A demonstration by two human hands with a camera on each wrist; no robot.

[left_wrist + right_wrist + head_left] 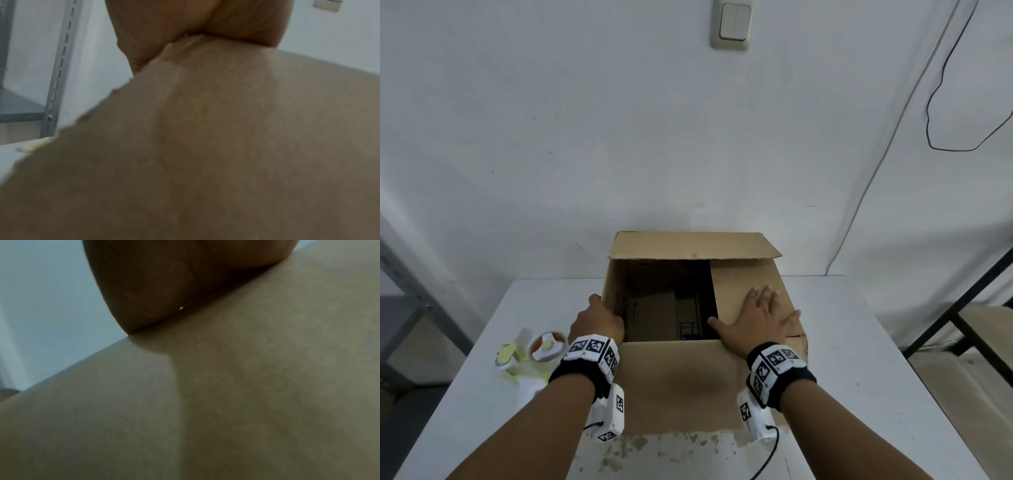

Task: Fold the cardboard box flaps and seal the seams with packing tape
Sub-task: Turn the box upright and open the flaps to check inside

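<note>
White wall stands behind a white table (859, 342), and a brown cardboard box (681, 383) sits on the table near its back edge. It is square and smooth, and its top is partly open, so the dark inside shows. The far flap (693, 246) tilts up toward the wall, with a ragged edge. The right flap (743, 291) is folded flat over the hole, and the right hand (756, 320) lies on it with fingers spread out straight, pressing and not grabbing. The left hand (597, 320) grips the box's left wall at the rim, with its fingers curled around the edge; how far inside they go is hidden. The near flap (674, 363) hangs toward the person. A tape roll (548, 346) with a yellow and white holder lies on the table just left of the box, but it is blurry. Both wrists wear black bands with black-and-white square patterns. Only the head view shows the whole box and the tape. The left wrist view shows blurry cardboard close up and a grey metal shelf post (59, 69). The right wrist view shows only the palm (154, 280) resting on flat cardboard.
</note>
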